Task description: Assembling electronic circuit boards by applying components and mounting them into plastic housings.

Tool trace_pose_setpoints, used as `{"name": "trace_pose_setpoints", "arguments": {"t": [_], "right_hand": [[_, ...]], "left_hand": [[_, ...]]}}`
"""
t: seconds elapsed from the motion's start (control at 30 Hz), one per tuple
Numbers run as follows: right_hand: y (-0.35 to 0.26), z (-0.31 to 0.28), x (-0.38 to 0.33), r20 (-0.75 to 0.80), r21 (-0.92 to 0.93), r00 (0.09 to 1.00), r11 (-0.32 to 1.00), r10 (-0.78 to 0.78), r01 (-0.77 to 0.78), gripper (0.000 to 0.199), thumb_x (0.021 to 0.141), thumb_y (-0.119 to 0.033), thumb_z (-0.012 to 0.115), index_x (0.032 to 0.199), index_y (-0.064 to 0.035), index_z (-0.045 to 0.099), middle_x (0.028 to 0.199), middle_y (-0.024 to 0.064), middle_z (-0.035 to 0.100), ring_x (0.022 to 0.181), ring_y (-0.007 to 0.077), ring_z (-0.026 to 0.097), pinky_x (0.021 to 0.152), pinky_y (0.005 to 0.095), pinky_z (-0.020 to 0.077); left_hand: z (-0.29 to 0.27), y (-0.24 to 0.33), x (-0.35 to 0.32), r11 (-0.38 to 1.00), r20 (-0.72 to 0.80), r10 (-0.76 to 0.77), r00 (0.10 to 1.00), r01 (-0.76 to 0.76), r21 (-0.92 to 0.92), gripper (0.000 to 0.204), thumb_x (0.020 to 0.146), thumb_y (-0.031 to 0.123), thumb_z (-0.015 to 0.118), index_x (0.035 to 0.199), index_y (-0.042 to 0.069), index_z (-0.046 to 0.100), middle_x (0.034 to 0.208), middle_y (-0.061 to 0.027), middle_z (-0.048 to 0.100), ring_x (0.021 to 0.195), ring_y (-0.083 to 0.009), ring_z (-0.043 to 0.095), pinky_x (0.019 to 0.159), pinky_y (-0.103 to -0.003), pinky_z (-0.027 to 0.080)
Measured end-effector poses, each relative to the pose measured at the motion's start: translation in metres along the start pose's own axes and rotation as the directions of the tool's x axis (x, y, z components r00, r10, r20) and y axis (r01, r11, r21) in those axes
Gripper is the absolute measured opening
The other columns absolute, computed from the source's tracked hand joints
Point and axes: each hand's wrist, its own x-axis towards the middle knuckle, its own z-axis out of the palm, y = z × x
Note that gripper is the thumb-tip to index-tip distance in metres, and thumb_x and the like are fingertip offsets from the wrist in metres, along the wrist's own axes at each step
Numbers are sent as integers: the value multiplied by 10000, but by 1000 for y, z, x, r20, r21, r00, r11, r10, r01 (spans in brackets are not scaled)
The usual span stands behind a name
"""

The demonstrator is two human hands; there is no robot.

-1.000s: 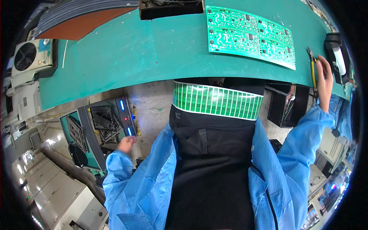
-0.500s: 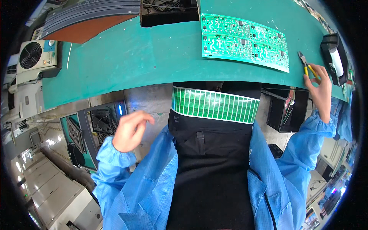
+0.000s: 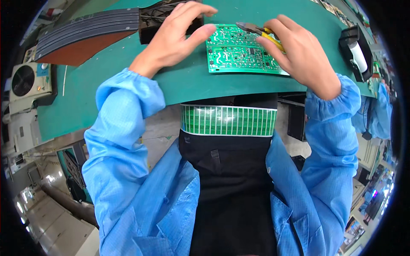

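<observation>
A green circuit board panel (image 3: 232, 58) lies on the green mat, divided into several sections with small components. Over its right part, my right hand (image 3: 299, 53) grips side cutters (image 3: 252, 28) by their yellow handles, the metal jaws pointing left above the panel's far edge. My left hand (image 3: 174, 40) hovers by the panel's left end, fingers apart and holding nothing; its thumb tip is close to the far left corner. Whether that thumb touches the board I cannot tell. The right hand and its forearm hide the panel's right end. Across my lap lies a sheet of green label strips (image 3: 228, 121).
The green work mat (image 3: 124, 83) covers the bench. A dark ridged case (image 3: 89, 32) and a black box with cables (image 3: 150, 22) stand at the far left. A fan unit (image 3: 27, 81) is at the left edge. At the right sits a black holder with a white roll (image 3: 356, 55).
The right hand has picked up the side cutters from the mat and carried them left over the panel. My left hand has risen from beside my lap to the panel's left end.
</observation>
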Motion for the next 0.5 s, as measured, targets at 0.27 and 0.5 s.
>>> {"name": "trace_pose_setpoints", "arguments": {"t": [0.27, 0.5], "right_hand": [[83, 13, -63, 17, 272, 915, 878, 403, -393, 273, 1081, -260, 531, 1084, 1, 609, 867, 96, 575, 694, 199, 558, 618, 352, 429], [112, 31, -98, 160, 960, 625, 26, 764, -278, 404, 1118, -364, 456, 1121, 6, 617, 902, 19, 571, 740, 102, 504, 651, 263, 415]], "left_hand": [[3, 31, -19, 989, 143, 20, 990, -40, 139, 914, 735, 369, 862, 1506, 81, 467, 1457, -183, 497, 1388, -370, 446, 1175, -473, 363], [4, 34, -14, 979, 139, 58, 989, -83, 186, 1033, 650, 464, 913, 1496, 71, 468, 1393, -178, 544, 1317, -373, 498, 1136, -497, 374]]}}
